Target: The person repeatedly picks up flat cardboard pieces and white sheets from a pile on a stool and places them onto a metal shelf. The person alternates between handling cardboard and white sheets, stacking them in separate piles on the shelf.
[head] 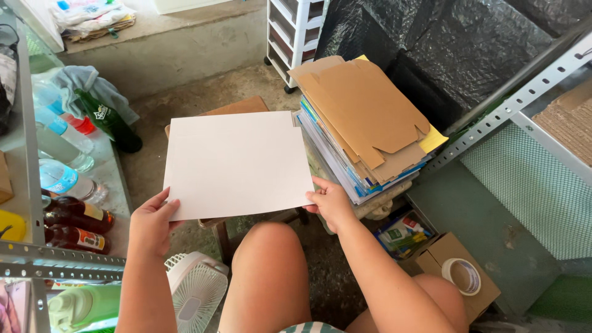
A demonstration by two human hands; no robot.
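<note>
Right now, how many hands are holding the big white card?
2. The left hand grips the lower left corner of the white card, and the right hand pinches its lower right corner. No other hands show.

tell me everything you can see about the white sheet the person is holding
The flat white rectangular card sheet looks like stiff board, plain and unmarked on the side shown, with a small notch at its upper right corner. It is held roughly level and slightly rotated above a brown wooden stool. The left hand grips its lower left corner, thumb on top; the right hand pinches the lower right corner. Nothing else visibly touches it.
</note>
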